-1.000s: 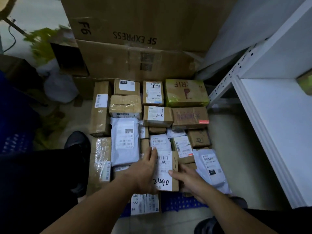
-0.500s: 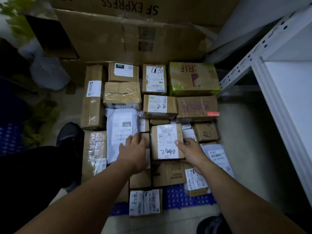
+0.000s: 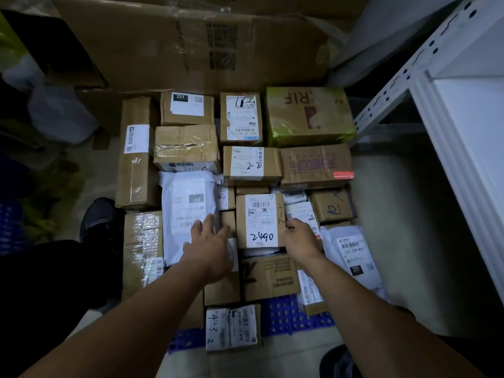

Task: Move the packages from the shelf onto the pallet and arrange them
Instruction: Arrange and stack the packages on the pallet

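We see the brown box marked 2490 (image 3: 259, 221) lying flat in the middle of the crowded blue pallet (image 3: 294, 315), on top of other parcels. The right hand (image 3: 301, 238) grips its right edge, fingers curled against the side. The left hand (image 3: 210, 249) lies flat with its fingers spread wide, resting on the white mailer bag (image 3: 188, 211) just beside the box's left edge. The white shelf (image 3: 463, 132) stands to our right.
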